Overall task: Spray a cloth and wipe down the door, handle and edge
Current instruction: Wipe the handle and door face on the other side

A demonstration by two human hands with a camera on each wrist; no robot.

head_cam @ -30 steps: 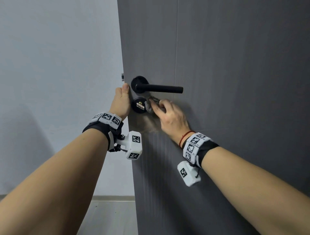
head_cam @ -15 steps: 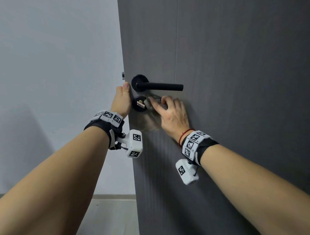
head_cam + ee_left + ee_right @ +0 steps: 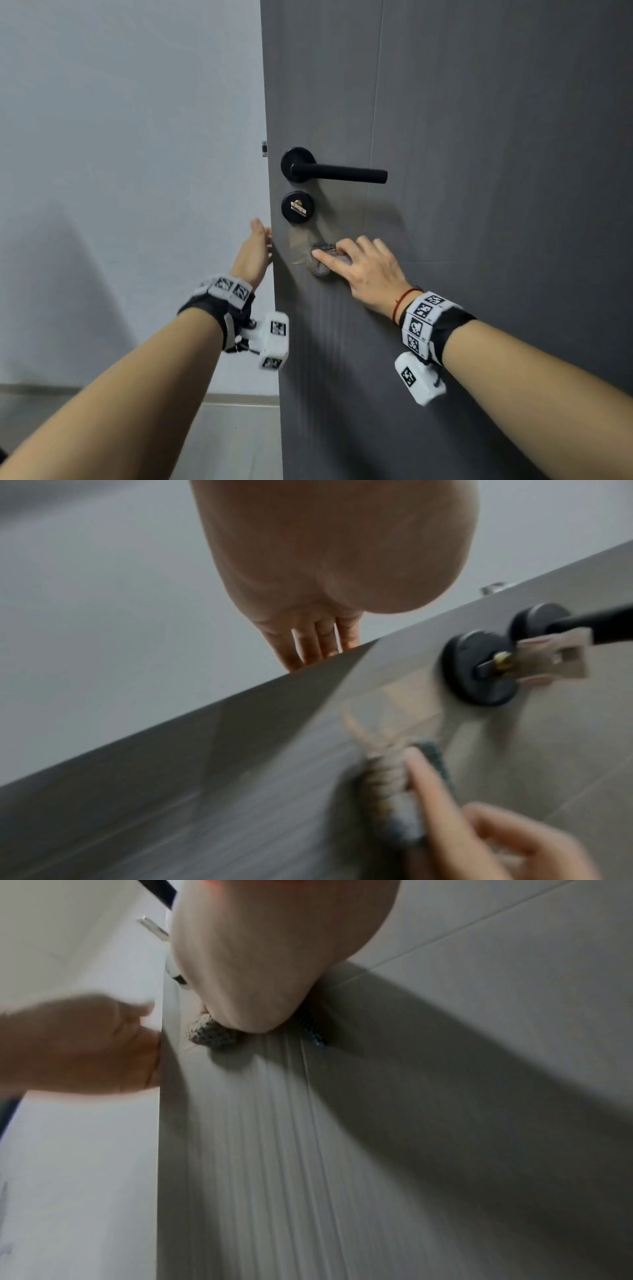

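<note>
Pale grey wall (image 3: 130, 171) stands behind a dark grey door (image 3: 479, 205) that carries a black lever handle (image 3: 337, 171) with a round keyed lock (image 3: 297, 207) just below it. Below the lock, the right hand (image 3: 368, 270) presses a bunched grey cloth (image 3: 320, 267) against the door face, fingers curled over it. Level with the cloth, the left hand (image 3: 255, 253) rests straight-fingered against the door's edge (image 3: 272, 308), holding nothing.

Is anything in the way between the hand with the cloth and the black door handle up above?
Partly. The key sticking out of the round lock sits up and left of the cloth, below the handle. Straight above the right hand is bare door.
</note>
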